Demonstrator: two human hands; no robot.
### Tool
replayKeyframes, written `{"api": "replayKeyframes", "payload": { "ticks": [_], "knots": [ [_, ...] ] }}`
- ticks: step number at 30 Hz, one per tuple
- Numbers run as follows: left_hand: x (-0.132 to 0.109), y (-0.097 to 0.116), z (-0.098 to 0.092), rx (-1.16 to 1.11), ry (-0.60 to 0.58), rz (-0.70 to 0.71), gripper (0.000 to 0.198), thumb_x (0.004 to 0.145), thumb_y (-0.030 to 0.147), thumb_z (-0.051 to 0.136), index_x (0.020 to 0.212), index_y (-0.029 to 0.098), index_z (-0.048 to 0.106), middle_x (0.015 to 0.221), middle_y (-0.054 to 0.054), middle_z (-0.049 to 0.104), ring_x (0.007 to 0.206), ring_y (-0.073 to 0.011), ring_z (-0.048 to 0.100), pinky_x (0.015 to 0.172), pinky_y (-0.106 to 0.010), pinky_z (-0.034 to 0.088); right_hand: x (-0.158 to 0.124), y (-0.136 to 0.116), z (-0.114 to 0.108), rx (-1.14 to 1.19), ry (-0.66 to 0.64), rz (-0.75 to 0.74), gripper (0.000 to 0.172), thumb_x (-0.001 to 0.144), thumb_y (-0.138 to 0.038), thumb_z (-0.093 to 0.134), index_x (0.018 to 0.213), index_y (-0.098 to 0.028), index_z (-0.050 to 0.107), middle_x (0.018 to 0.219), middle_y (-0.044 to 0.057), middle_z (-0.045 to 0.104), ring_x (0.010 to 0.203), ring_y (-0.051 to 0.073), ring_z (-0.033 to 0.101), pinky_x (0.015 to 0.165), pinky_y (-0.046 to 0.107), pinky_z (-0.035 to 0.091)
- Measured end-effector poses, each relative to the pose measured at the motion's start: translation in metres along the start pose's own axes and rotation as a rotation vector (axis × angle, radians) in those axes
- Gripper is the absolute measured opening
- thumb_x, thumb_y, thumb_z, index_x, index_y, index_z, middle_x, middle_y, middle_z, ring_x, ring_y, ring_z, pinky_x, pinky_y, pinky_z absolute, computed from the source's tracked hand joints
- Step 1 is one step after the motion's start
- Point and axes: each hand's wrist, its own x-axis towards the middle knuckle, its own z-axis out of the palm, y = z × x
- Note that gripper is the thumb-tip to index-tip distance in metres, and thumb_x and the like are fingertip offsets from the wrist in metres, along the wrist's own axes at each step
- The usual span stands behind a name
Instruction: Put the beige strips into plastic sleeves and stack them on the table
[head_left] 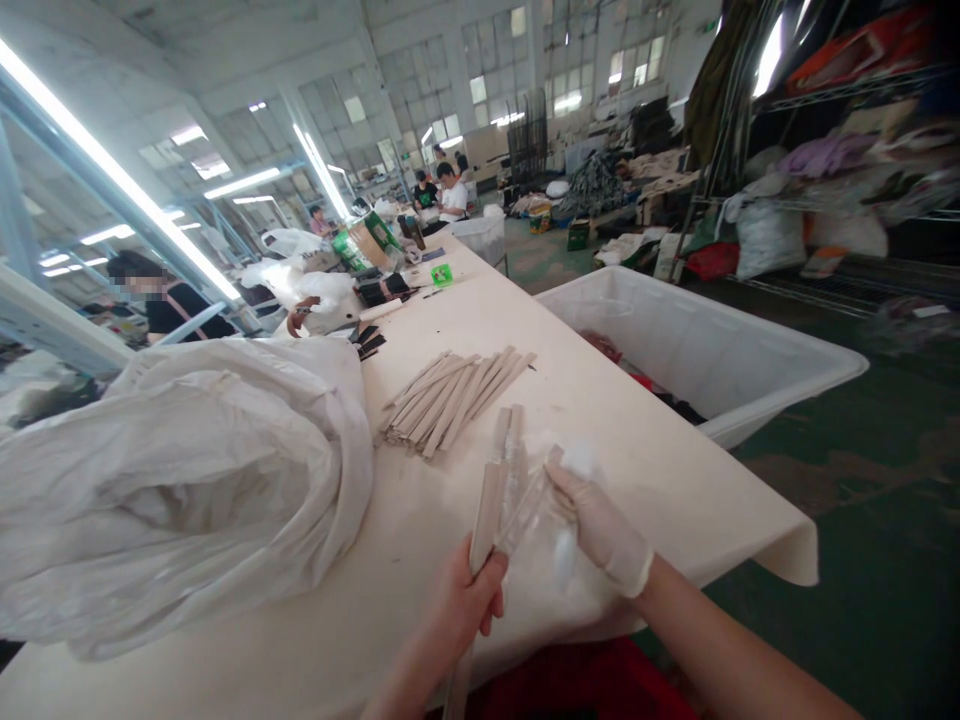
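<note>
Where the left hand [469, 592] holds them, the strips [487, 510] stand over the near part of the desk [660, 480], close to its near edge, with their upper ends pointing away from the person. The left fingers are wrapped around the strips, thumb pressed against them. The right hand [606, 528], in a pale glove, pinches the upper end of one strip between thumb and fingers; this strip slants to the right of the others. A lower end extends beneath the left hand.

Just beyond the held strips, a pile [454, 400] of similar pieces lies on the desk, overlapping, with uneven ends. A band of desk surface separates the pile from the right edge. Further surface lies between the left hand and the large sack [225, 480] on the left.

At the near right corner, the desk cover [796, 548] droops over the edge. A bin [750, 335] stands just beside the right edge. Farther along the desk are black pieces [369, 342] and a green tray [442, 275]. Floor [817, 490] extends right of the bin toward a wire shelf [814, 285].
</note>
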Motion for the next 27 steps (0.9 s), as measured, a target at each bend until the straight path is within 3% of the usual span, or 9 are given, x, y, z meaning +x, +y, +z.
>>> {"api": "replayKeyframes", "payload": {
  "ticks": [4, 8, 11, 13, 17, 20, 22, 25, 27],
  "knots": [
    [0.011, 0.002, 0.008, -0.009, 0.051, 0.077, 0.026, 0.082, 0.045, 0.045, 0.075, 0.020, 0.043, 0.046, 0.009, 0.046, 0.034, -0.0061, 0.036, 0.039, -0.019, 0.030, -0.005, 0.017, 0.004, 0.007, -0.118, 0.140, 0.044, 0.079, -0.055, 0.054, 0.053, -0.020, 0.060, 0.048, 0.005, 0.062, 0.057, 0.021, 0.063, 0.059, 0.032, 0.049],
    [0.010, -0.004, 0.009, 0.032, -0.012, 0.023, 0.024, 0.082, 0.043, 0.045, 0.077, 0.020, 0.043, 0.046, 0.008, 0.047, 0.034, -0.0062, 0.036, 0.038, -0.019, 0.028, -0.002, 0.014, -0.010, 0.066, 0.105, 0.034, 0.035, 0.075, -0.052, 0.062, 0.059, -0.021, 0.061, 0.041, -0.002, 0.056, 0.043, 0.015, 0.055, 0.050, 0.027, 0.044],
    [0.012, -0.001, 0.014, 0.046, -0.009, 0.025, 0.021, 0.084, 0.040, 0.042, 0.077, 0.020, 0.044, 0.045, 0.008, 0.046, 0.034, -0.0067, 0.036, 0.039, -0.019, 0.029, 0.002, 0.012, -0.012, 0.088, 0.019, 0.122, 0.035, 0.077, -0.052, 0.060, 0.065, -0.020, 0.065, 0.041, 0.000, 0.057, 0.045, 0.017, 0.056, 0.048, 0.027, 0.044],
    [0.021, 0.005, 0.018, 0.061, 0.030, 0.066, 0.021, 0.085, 0.037, 0.040, 0.075, 0.020, 0.045, 0.046, 0.008, 0.045, 0.035, -0.0070, 0.038, 0.041, -0.020, 0.032, 0.005, 0.012, -0.010, 0.133, -0.056, 0.169, 0.034, 0.079, -0.049, 0.059, 0.064, -0.019, 0.065, 0.040, 0.000, 0.056, 0.043, 0.016, 0.055, 0.044, 0.026, 0.044],
    [0.056, 0.020, 0.019, 0.136, 0.146, 0.057, 0.021, 0.086, 0.032, 0.040, 0.072, 0.018, 0.048, 0.052, 0.003, 0.053, 0.042, -0.0096, 0.047, 0.046, -0.022, 0.035, 0.017, 0.000, -0.021, 0.281, 0.048, 0.061, 0.017, 0.078, -0.033, 0.064, 0.067, -0.020, 0.064, 0.041, -0.006, 0.053, 0.035, 0.009, 0.048, 0.037, 0.019, 0.041],
    [0.079, 0.025, 0.011, 0.145, 0.211, 0.047, 0.020, 0.085, 0.032, 0.043, 0.071, 0.018, 0.049, 0.059, 0.000, 0.057, 0.050, -0.0124, 0.052, 0.049, -0.023, 0.036, 0.027, -0.013, -0.040, 0.313, 0.055, 0.056, 0.006, 0.078, -0.019, 0.060, 0.076, -0.020, 0.066, 0.056, -0.004, 0.064, 0.048, 0.008, 0.058, 0.050, 0.017, 0.050],
    [0.083, 0.025, 0.003, 0.152, 0.262, 0.062, 0.020, 0.084, 0.032, 0.044, 0.071, 0.018, 0.049, 0.065, -0.002, 0.058, 0.058, -0.0134, 0.054, 0.052, -0.023, 0.037, 0.029, -0.016, -0.050, 0.326, 0.054, 0.072, 0.011, 0.078, -0.013, 0.057, 0.081, -0.019, 0.066, 0.073, 0.000, 0.071, 0.065, 0.010, 0.066, 0.067, 0.020, 0.055],
    [0.070, 0.021, -0.004, 0.156, 0.309, 0.084, 0.023, 0.087, 0.035, 0.039, 0.076, 0.018, 0.050, 0.073, -0.002, 0.058, 0.062, -0.0130, 0.054, 0.056, -0.023, 0.037, 0.024, -0.013, -0.052, 0.321, 0.072, 0.091, 0.014, 0.081, -0.017, 0.057, 0.090, -0.017, 0.068, 0.090, 0.005, 0.073, 0.083, 0.015, 0.068, 0.082, 0.027, 0.054],
    [0.056, 0.020, -0.001, 0.162, 0.280, 0.092, 0.028, 0.088, 0.040, 0.038, 0.077, 0.018, 0.052, 0.065, 0.001, 0.054, 0.055, -0.0118, 0.050, 0.052, -0.023, 0.035, 0.019, -0.009, -0.045, 0.292, 0.067, 0.083, 0.014, 0.081, -0.022, 0.060, 0.091, -0.018, 0.069, 0.091, 0.005, 0.074, 0.086, 0.017, 0.068, 0.083, 0.028, 0.053]
  ]
}}
